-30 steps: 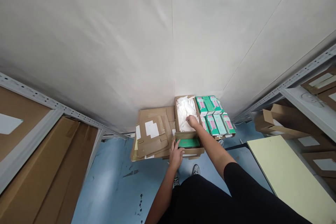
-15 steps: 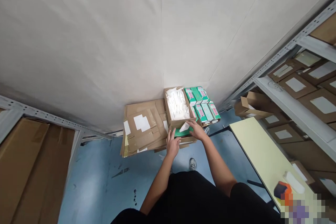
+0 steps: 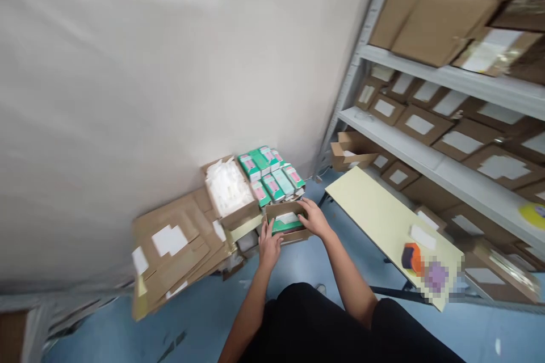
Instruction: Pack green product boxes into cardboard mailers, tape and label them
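Observation:
A small open cardboard box [image 3: 297, 237] is between my hands, above the floor. Inside it lies a green box [image 3: 283, 228] with a white paper slip [image 3: 286, 218] against it. My left hand [image 3: 269, 245] grips the left end, fingertips over the rim. At the right end, my right hand [image 3: 315, 219] holds the wall with its fingers reaching inside. Just behind stand several green-and-white boxes with pink labels [image 3: 272, 186]. To their left is a larger carton [image 3: 240, 215] full of white packets [image 3: 230, 187].
Flattened cardboard [image 3: 179, 258] is stacked at left by the pale wall [image 3: 170, 96]. On the right stand a narrow cream table [image 3: 366, 198], with an orange-and-dark tape dispenser [image 3: 411, 258] on it, and a grey shelf rack [image 3: 409, 139] loaded with labelled cartons.
My view has turned right, showing more of the shelves. The small box has moved right, away from the carton of white packets, with both hands on it. The white slip now lies flatter inside.

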`<state>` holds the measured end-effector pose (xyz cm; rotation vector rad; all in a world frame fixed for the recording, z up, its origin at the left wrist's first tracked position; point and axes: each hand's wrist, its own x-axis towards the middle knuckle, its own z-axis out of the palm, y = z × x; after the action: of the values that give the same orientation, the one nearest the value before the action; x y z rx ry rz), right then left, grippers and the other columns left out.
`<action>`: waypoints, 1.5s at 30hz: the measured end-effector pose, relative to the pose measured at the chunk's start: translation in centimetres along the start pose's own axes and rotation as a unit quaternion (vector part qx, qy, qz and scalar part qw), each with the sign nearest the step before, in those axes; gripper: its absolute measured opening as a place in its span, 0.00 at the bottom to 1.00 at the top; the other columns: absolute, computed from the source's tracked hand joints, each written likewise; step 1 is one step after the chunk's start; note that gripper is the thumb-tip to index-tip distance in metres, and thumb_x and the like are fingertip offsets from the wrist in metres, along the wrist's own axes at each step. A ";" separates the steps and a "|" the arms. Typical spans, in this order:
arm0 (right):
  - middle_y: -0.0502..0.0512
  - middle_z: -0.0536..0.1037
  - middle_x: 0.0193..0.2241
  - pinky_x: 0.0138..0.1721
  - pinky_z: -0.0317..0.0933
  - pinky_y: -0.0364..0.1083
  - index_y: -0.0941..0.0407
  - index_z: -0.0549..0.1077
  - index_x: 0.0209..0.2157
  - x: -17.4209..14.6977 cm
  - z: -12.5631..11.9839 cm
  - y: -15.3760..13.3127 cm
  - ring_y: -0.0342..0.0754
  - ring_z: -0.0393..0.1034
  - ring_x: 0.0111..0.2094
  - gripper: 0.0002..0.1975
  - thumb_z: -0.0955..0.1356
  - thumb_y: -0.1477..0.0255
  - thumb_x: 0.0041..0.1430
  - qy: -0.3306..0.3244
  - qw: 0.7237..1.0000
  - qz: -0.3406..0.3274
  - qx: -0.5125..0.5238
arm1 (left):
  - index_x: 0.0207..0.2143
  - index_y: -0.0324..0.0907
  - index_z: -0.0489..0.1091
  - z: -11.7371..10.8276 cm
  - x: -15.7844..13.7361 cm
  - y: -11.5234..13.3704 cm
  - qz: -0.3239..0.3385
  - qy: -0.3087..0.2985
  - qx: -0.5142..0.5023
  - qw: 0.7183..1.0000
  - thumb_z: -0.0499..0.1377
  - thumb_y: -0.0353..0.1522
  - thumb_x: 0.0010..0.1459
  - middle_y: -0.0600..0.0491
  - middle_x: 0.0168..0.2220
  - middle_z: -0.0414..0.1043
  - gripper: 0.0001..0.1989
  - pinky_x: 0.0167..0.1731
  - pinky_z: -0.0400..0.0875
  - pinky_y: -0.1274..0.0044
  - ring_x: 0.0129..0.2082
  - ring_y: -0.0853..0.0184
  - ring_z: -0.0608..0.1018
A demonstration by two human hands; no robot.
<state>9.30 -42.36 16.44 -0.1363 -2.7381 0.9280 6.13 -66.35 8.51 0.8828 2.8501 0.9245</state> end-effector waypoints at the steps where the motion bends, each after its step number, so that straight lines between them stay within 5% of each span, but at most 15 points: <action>1: 0.62 0.66 0.68 0.68 0.56 0.60 0.50 0.64 0.69 -1.1 -1.6 1.7 0.58 0.60 0.68 0.35 0.70 0.71 0.61 0.010 1.000 0.015 -0.009 | 0.42 0.50 0.84 1.3 0.4 1.6 0.014 -0.003 0.002 1.000 0.58 0.31 0.64 0.51 0.72 0.58 0.13 0.60 0.68 0.49 0.72 0.43 0.57; 5: 0.61 0.60 0.71 0.69 0.55 0.61 0.47 0.55 0.73 -6.5 -7.9 8.8 0.60 0.56 0.70 0.43 0.72 0.68 0.59 0.037 0.994 0.098 -0.035 | 0.43 0.50 0.84 6.6 1.7 8.3 0.076 -0.026 0.005 0.997 0.57 0.31 0.64 0.50 0.72 0.58 0.14 0.59 0.68 0.49 0.72 0.43 0.58; 12: 0.62 0.54 0.73 0.68 0.56 0.63 0.47 0.55 0.73 -17.5 -17.4 18.4 0.63 0.50 0.73 0.42 0.72 0.65 0.60 0.147 0.954 0.256 -0.059 | 0.41 0.48 0.83 14.4 5.6 20.0 0.209 -0.117 -0.012 0.971 0.57 0.32 0.65 0.49 0.73 0.56 0.13 0.60 0.68 0.50 0.72 0.43 0.58; 20: 0.57 0.44 0.76 0.70 0.51 0.64 0.44 0.56 0.72 -24.5 -22.2 23.2 0.63 0.44 0.75 0.40 0.72 0.63 0.62 0.218 0.899 0.364 -0.110 | 0.41 0.47 0.83 21.2 11.2 29.6 0.330 -0.154 -0.050 0.930 0.57 0.31 0.64 0.48 0.72 0.57 0.13 0.62 0.67 0.51 0.72 0.45 0.58; 27: 0.59 0.49 0.75 0.66 0.59 0.62 0.44 0.59 0.71 -24.2 -23.7 27.1 0.62 0.50 0.73 0.40 0.73 0.65 0.60 0.267 0.851 0.445 -0.077 | 0.42 0.50 0.84 26.7 17.8 32.8 0.383 -0.203 -0.057 0.899 0.59 0.30 0.63 0.51 0.72 0.59 0.13 0.62 0.66 0.49 0.73 0.44 0.57; 34: 0.60 0.50 0.75 0.68 0.58 0.59 0.46 0.59 0.71 -19.1 -25.1 30.0 0.58 0.52 0.73 0.37 0.71 0.66 0.62 0.297 0.824 0.481 -0.045 | 0.39 0.49 0.84 32.2 28.0 35.6 0.448 -0.276 -0.063 0.848 0.59 0.27 0.62 0.54 0.73 0.56 0.13 0.65 0.62 0.49 0.74 0.46 0.53; 39: 0.60 0.50 0.75 0.68 0.58 0.59 0.47 0.62 0.69 -16.1 -24.1 31.5 0.58 0.53 0.72 0.35 0.70 0.67 0.62 0.289 0.808 0.513 -0.041 | 0.38 0.50 0.83 35.9 33.0 35.0 0.445 -0.324 -0.029 0.834 0.62 0.28 0.60 0.55 0.73 0.57 0.11 0.69 0.55 0.49 0.75 0.45 0.51; 42: 0.60 0.51 0.74 0.66 0.60 0.60 0.47 0.62 0.69 -15.5 -22.8 32.3 0.59 0.57 0.71 0.35 0.70 0.65 0.62 0.271 0.788 0.552 -0.027 | 0.48 0.51 0.81 36.9 34.3 33.8 0.445 -0.341 -0.040 0.827 0.63 0.29 0.60 0.53 0.74 0.54 0.15 0.69 0.55 0.51 0.75 0.46 0.49; 45: 0.63 0.55 0.73 0.65 0.60 0.62 0.49 0.60 0.70 -15.4 -21.3 33.0 0.61 0.57 0.71 0.37 0.70 0.65 0.61 0.273 0.762 0.587 -0.017 | 0.67 0.46 0.66 37.0 34.6 32.8 0.378 -0.324 -0.064 0.865 0.65 0.34 0.59 0.45 0.76 0.48 0.33 0.69 0.56 0.53 0.75 0.45 0.49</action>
<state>30.00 -6.27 9.54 -1.9278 -1.8805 0.8173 0.58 -6.74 1.05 1.9041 1.8371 0.6299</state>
